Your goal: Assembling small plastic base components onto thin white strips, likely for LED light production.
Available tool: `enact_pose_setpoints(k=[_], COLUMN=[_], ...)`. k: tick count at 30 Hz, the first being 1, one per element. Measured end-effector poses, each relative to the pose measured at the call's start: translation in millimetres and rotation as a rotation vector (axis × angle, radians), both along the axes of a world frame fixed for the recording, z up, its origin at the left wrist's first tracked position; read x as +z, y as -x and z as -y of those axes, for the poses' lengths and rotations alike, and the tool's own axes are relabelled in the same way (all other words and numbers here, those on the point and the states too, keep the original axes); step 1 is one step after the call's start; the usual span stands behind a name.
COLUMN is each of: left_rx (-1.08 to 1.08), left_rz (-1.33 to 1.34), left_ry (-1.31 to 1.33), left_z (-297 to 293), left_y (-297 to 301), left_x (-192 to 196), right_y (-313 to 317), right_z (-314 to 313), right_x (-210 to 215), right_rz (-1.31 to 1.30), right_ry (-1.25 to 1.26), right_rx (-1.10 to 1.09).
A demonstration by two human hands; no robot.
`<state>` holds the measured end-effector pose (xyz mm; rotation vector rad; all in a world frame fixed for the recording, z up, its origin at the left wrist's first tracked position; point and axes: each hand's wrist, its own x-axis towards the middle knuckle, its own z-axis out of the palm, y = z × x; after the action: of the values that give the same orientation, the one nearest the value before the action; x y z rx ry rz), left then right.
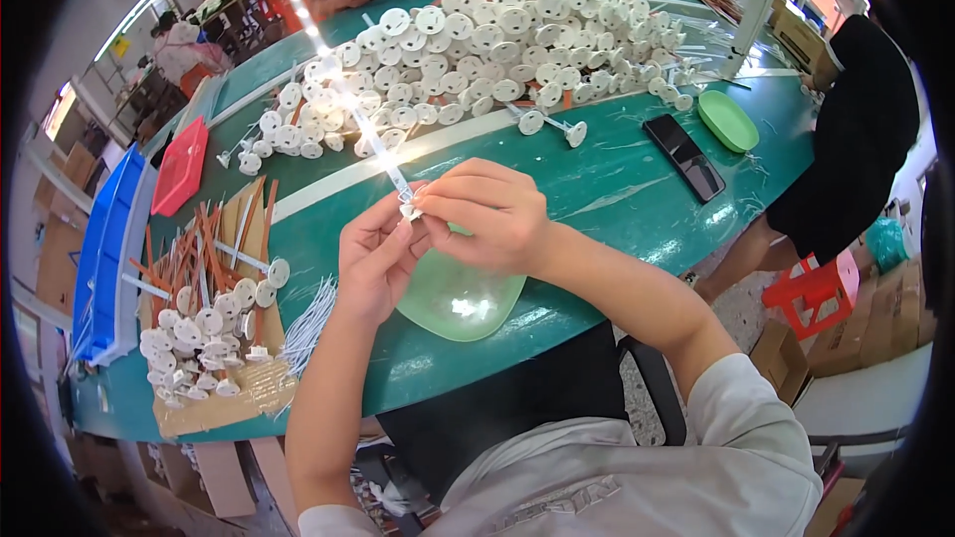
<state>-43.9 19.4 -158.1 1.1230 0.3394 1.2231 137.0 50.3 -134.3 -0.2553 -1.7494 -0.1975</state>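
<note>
Both your hands meet on a thin clear rod over the green table

Your left hand (376, 257) and right hand (487, 214) pinch the clear rod's (363, 124) near end, at a small white piece (409, 207), above the pale green dish (460, 300); white disc parts (497, 40) lie piled beyond

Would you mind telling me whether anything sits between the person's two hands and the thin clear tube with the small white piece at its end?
Nothing visible does. The left hand and right hand both already pinch the lower end of the clear tube at its small white piece, above the green dish.
</note>
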Motion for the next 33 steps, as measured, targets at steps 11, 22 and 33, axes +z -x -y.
enact_pose_setpoints(k=[11, 22, 33], left_rx=[-0.018, 0.248, 0.206], left_rz=[-0.034, -0.245, -0.231], left_ry=[-0.007, -0.172, -0.108], left_z=[-0.9, -13.4, -6.8], left_y=[6.1, 19.6, 18.0], left_x=[2.3, 8.4, 12.9], right_y=[-1.5, -7.2, -5.5], right_z=[2.5, 15.5, 14.6], right_x=[-1.2, -11.7, -10.6], right_rz=[0.041, 0.672, 1.025], right_ry=[-0.01, 0.419, 0.782], right_rx=[-0.007, 0.155, 0.393])
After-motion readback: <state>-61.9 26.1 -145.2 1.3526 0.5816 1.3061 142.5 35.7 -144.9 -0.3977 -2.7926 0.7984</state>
